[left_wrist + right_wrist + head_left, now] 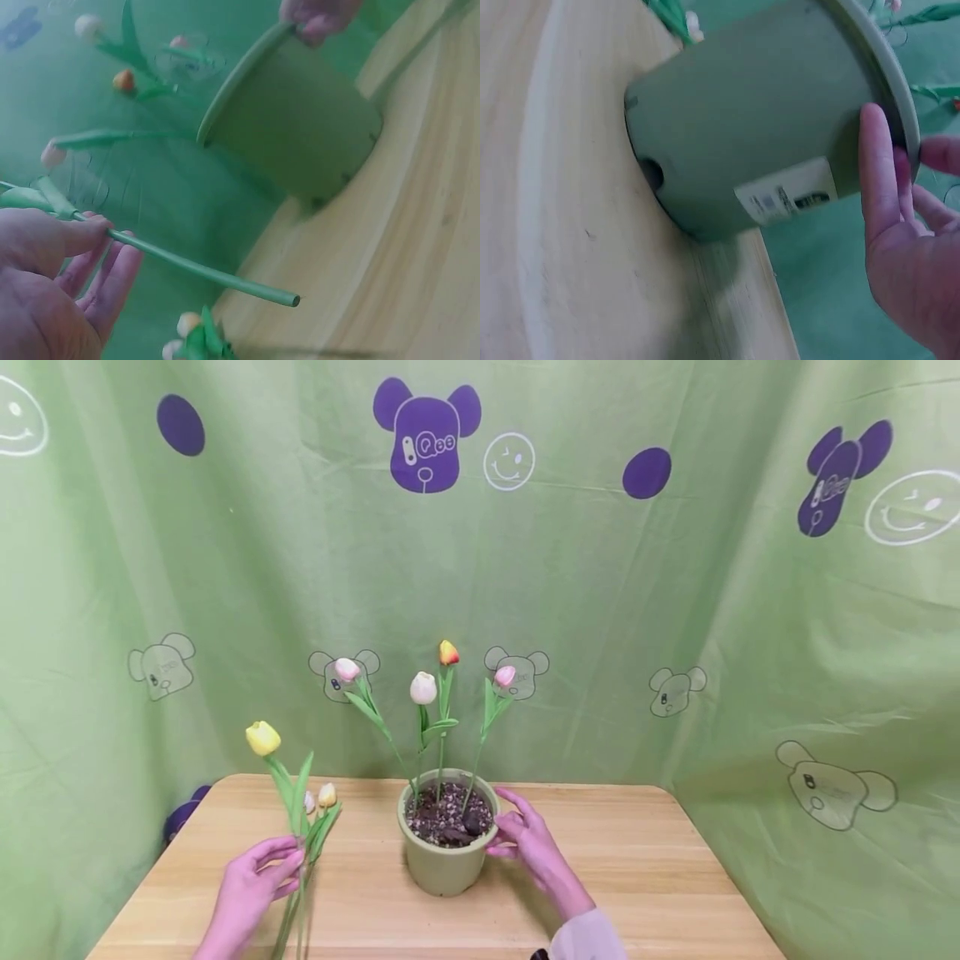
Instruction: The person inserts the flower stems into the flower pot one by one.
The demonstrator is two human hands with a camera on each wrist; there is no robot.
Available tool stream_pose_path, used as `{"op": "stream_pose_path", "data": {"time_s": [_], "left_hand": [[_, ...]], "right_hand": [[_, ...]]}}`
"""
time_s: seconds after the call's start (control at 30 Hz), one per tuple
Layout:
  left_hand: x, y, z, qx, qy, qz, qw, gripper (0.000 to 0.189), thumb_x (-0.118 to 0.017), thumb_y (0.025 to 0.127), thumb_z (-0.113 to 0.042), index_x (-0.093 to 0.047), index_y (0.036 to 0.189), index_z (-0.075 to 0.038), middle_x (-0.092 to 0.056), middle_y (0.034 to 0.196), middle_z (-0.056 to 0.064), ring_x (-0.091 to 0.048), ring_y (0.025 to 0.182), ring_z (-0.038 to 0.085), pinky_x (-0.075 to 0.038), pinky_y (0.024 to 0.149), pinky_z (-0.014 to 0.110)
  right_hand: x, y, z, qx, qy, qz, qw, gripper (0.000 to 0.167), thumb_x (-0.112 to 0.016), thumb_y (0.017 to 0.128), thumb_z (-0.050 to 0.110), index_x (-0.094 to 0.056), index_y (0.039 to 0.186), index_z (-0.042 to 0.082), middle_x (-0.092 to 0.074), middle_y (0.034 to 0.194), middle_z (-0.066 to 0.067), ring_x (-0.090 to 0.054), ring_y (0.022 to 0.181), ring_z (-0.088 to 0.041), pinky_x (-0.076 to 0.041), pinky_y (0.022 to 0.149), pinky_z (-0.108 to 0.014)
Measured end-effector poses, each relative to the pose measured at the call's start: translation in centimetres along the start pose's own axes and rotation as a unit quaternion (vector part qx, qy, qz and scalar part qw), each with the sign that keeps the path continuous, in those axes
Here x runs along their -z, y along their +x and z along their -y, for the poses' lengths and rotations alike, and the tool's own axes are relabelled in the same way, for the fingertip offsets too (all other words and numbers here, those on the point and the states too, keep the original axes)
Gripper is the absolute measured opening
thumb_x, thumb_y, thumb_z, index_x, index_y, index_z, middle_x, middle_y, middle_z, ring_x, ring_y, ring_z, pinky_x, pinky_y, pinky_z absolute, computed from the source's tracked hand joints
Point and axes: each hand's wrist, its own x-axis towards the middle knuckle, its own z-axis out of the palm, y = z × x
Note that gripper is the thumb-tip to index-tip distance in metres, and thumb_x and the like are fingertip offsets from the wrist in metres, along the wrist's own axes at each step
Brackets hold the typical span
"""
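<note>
My left hand (pixel 258 881) pinches the green stem of a yellow tulip (pixel 263 738) between thumb and fingers. In the left wrist view, the cut end of that stem (pixel 217 276) points toward the table, left of the pot. My right hand (pixel 528 839) holds the right side of a green flower pot (pixel 444 868) at its rim, with the thumb against the outer wall in the right wrist view. Dark soil (pixel 450 814) fills the pot. Standing in it are a white tulip (pixel 423 688), a yellow-red tulip (pixel 448 652), a left pink tulip (pixel 347 670) and a right pink tulip (pixel 505 676).
More tulips (pixel 327 795) with pale heads lie on the wooden table (pixel 615 860), just beyond my left hand. A green curtain (pixel 570 568) with cartoon prints hangs behind and at both sides. A white label (pixel 787 190) is stuck on the pot's wall.
</note>
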Motion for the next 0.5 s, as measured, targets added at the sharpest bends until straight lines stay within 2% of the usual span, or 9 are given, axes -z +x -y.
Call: {"op": "stream_pose_path", "data": {"time_s": [0.23, 0.5], "left_hand": [[-2.7, -0.5, -1.2, -0.031, -0.004, 0.009, 0.9995, 0.035, -0.068, 0.098, -0.006, -0.06, 0.131, 0.003, -0.068, 0.105, 0.005, -0.07, 0.083, 0.01, -0.064, 0.076, 0.029], [-5.4, -0.9, -3.2, -0.047, -0.013, 0.03, 0.9984, 0.035, -0.068, 0.098, -0.009, -0.062, 0.132, -0.005, -0.068, 0.11, 0.009, -0.071, 0.089, 0.015, -0.065, 0.081, 0.035]], "right_hand": [[0.8, 0.4, -0.3, -0.003, 0.007, 0.027, 0.9996, 0.069, -0.059, 0.101, 0.008, -0.028, 0.163, 0.011, -0.068, 0.105, -0.009, -0.069, 0.086, -0.017, -0.064, 0.079, -0.031], [0.7, 0.4, -0.5, -0.004, 0.025, 0.027, 0.9993, 0.068, -0.059, 0.102, 0.007, -0.028, 0.163, 0.013, -0.067, 0.11, -0.01, -0.069, 0.09, -0.018, -0.064, 0.083, -0.031]]}}
